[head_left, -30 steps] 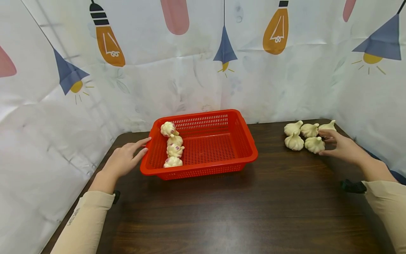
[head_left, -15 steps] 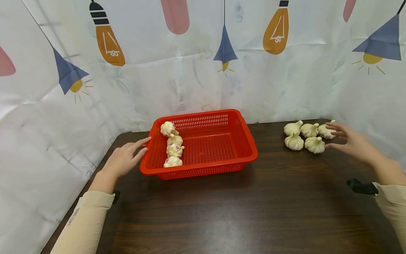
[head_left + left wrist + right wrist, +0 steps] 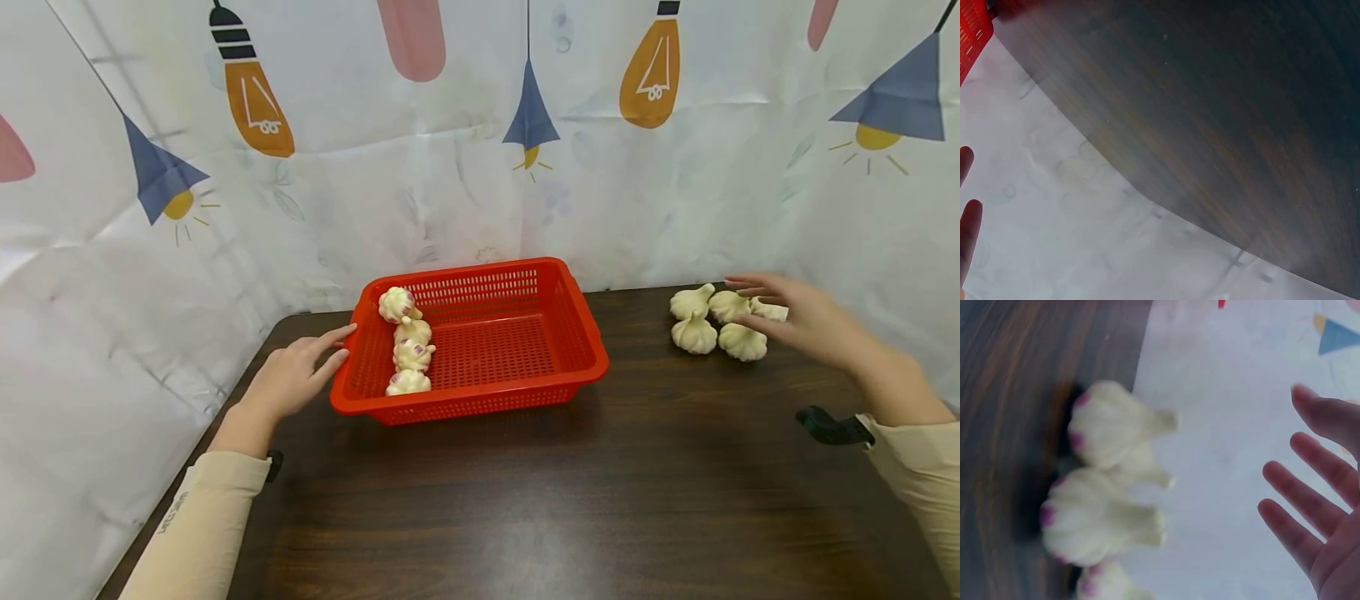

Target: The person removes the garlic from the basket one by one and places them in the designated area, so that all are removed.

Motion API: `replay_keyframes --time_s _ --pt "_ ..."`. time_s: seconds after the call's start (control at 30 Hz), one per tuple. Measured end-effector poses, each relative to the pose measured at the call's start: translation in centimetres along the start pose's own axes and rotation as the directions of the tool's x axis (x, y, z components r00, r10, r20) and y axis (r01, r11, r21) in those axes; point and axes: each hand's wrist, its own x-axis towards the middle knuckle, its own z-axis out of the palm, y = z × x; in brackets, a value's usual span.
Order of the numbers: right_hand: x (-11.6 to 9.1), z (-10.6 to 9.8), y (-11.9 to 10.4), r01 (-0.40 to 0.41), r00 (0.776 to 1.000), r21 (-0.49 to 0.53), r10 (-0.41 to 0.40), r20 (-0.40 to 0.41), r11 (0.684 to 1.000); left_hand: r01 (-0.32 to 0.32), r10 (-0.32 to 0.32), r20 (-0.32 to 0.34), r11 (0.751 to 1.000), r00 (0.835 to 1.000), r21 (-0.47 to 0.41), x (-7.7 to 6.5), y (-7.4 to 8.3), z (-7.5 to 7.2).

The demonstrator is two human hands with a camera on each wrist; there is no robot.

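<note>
Over the group of garlic bulbs (image 3: 693, 333) at the table's back right, my right hand (image 3: 806, 321) hovers with its fingers spread and nothing in it. The right wrist view shows the same hand (image 3: 1329, 487) apart from several white garlic bulbs (image 3: 1107, 422) with purple patches. One bulb at the right of the group is partly hidden by the hand. My left hand (image 3: 292, 375) rests its fingertips at the left rim of a red plastic basket (image 3: 480, 393). Inside, several garlic bulbs (image 3: 412, 355) form a line along the left side.
The dark wooden table (image 3: 495, 500) has a back edge meeting a patterned white cloth (image 3: 465, 183). That cloth also hangs along the left and right sides. Table surface lies between the basket and the garlic group.
My right hand draws back right from the right-hand bulbs, then comes left and rises above them. The left hand, basket and its garlic stay put.
</note>
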Motion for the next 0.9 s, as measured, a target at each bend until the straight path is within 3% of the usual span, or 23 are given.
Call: replay_keyframes --time_s 0.13,0.3,0.67,0.9 --pt "1.0 0.3 -1.2 0.065 0.998 -0.047 -0.065 -0.001 0.997 0.003 -0.003 0.004 1.000 1.000 0.002 0.1 0.0 -0.1" --pt "2.0 0.5 -2.8 0.095 0.995 -0.097 -0.092 0.032 0.991 0.003 -0.003 0.012 1.000 1.000 0.005 0.1 0.0 0.0" --pt "4.3 3.4 -6.4 0.204 0.974 0.127 -0.214 0.069 0.971 0.000 0.000 0.007 1.000 1.000 0.010 0.1 0.0 -0.1" --pt "6.1 6.4 -7.9 0.240 0.964 0.204 -0.257 0.064 0.949 0.006 -0.006 0.014 1.000 1.000 0.016 0.1 0.1 -0.1"
